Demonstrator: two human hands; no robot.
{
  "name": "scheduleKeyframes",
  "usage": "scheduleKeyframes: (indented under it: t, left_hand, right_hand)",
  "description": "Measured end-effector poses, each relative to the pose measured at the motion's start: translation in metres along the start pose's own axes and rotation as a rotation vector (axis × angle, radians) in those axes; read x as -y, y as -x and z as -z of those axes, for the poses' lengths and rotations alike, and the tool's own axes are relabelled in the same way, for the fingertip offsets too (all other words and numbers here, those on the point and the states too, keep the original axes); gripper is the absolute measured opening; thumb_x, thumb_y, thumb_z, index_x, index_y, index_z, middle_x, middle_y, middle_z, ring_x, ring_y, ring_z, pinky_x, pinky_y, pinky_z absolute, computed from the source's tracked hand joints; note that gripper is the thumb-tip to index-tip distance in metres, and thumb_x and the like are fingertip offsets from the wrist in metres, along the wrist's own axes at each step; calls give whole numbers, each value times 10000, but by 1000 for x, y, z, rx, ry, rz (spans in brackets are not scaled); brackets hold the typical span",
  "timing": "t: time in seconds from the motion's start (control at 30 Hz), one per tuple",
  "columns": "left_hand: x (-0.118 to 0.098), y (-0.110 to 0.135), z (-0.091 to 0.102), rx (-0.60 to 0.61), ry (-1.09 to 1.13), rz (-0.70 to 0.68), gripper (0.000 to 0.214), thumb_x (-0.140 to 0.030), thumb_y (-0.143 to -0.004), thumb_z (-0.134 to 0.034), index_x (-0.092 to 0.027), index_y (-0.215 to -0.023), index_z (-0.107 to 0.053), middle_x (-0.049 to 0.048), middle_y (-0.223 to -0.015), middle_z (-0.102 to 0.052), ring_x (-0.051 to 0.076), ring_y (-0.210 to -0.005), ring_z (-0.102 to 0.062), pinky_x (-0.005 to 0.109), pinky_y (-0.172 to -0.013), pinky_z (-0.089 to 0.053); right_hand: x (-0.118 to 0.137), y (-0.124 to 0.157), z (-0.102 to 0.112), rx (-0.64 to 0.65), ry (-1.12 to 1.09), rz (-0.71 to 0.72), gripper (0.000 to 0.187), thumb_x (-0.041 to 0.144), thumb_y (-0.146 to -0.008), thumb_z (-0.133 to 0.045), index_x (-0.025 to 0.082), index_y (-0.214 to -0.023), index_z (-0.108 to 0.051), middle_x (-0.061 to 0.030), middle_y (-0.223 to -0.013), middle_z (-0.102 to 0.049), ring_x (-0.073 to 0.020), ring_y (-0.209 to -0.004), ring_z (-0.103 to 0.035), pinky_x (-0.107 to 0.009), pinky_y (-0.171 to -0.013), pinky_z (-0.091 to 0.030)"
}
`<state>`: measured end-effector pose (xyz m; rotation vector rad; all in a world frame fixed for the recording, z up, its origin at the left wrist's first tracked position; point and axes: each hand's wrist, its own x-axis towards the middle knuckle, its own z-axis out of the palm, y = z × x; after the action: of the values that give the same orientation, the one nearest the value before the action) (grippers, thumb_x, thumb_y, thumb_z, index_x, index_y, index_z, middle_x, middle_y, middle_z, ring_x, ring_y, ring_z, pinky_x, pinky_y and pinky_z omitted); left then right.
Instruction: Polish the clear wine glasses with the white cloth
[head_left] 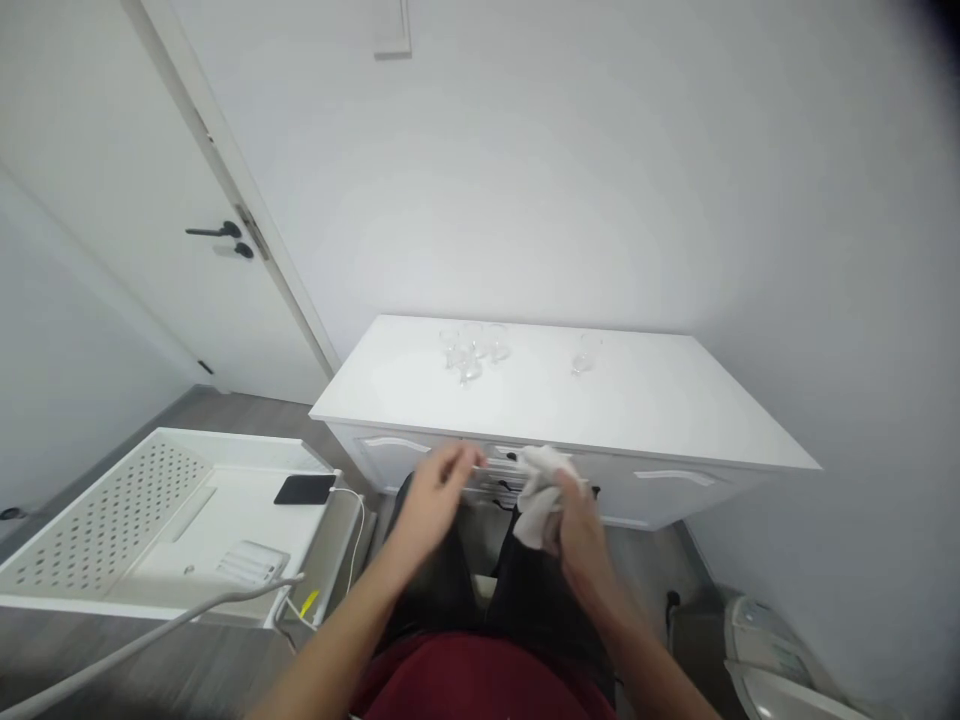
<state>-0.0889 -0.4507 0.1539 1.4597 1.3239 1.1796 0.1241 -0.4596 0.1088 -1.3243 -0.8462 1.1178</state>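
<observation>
My right hand [576,525] is closed around a crumpled white cloth [541,488], held in front of the white sideboard [637,420]. My left hand [441,490] hovers just left of the cloth, fingers curled and blurred by motion, with nothing clearly in it. Both hands are below the sideboard's front edge, over my dark trousers. On the sideboard's top stand several clear glasses [471,352] in a group, with one more glass [585,353] apart to the right.
A white door [112,200] with a black handle [217,233] is at the left. A low white perforated unit [135,510] at lower left carries a black phone [304,489] on a white cable. A white appliance [772,650] sits on the floor at lower right.
</observation>
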Motion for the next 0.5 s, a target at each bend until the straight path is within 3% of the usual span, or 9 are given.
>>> scheduleKeyframes:
  t: [0.07, 0.17, 0.23, 0.3, 0.37, 0.43, 0.5]
  left_hand:
    - [17, 14, -13, 193, 25, 72, 419, -546, -1024, -593, -241, -1274, -734, 76, -1226, -768, 259, -1120, -689, 375, -1020, -516]
    - [35, 29, -21, 200, 26, 157, 556, -521, -950, -709, -236, -1418, -616, 95, -1269, -741, 266, -1091, -684, 383, -989, -528]
    - [45, 33, -18, 127, 64, 177, 552, -470, -905, -760, -213, -1367, -603, 84, -1144, -742, 252, -1017, -673, 359, -923, -532]
    - [54, 34, -13, 78, 74, 165, 429, -422, -879, -778, -199, -1217, -637, 52, -1014, -710, 227, -937, -646, 321, -855, -511]
    - [60, 34, -10, 57, 53, 139, 280, -412, -887, -764, -194, -1009, -639, 21, -907, -648, 197, -860, -599, 288, -796, -469]
    - [64, 33, -8, 33, 38, 134, 293, -447, -916, -730, -194, -870, -589, -1, -827, -576, 176, -802, -547, 269, -749, -425]
    - [64, 33, -8, 23, 40, 144, 344, -496, -939, -700, -198, -842, -557, -11, -800, -538, 169, -780, -517, 261, -723, -397]
  right_hand:
    - [-19, 3, -19, 77, -111, -185, 515, 649, -776, -824, 186, -996, -785, -69, -958, -800, -275, -904, -739, -335, -734, -584]
    - [-33, 12, -35, 256, -246, -273, 518, 576, -740, -893, 212, -1101, -813, -83, -1136, -804, -300, -1050, -731, -369, -853, -587]
    - [-35, 16, -37, 391, -277, -228, 485, 556, -796, -877, 217, -1137, -816, -88, -1183, -795, -300, -1111, -713, -392, -953, -564]
    - [-39, 17, -34, 423, -263, -178, 468, 572, -837, -851, 207, -1126, -807, -90, -1144, -795, -290, -1082, -711, -396, -970, -552]
    - [-47, 17, -31, 342, -237, -159, 466, 589, -841, -851, 210, -1101, -776, -76, -1066, -794, -261, -973, -712, -361, -874, -561]
    - [-59, 16, -27, 272, -250, -201, 466, 583, -821, -876, 227, -1083, -729, -48, -946, -780, -222, -819, -690, -311, -726, -537]
    - [-70, 17, -25, 317, -305, -267, 469, 551, -803, -904, 227, -1084, -716, -34, -862, -758, -203, -744, -667, -285, -656, -503]
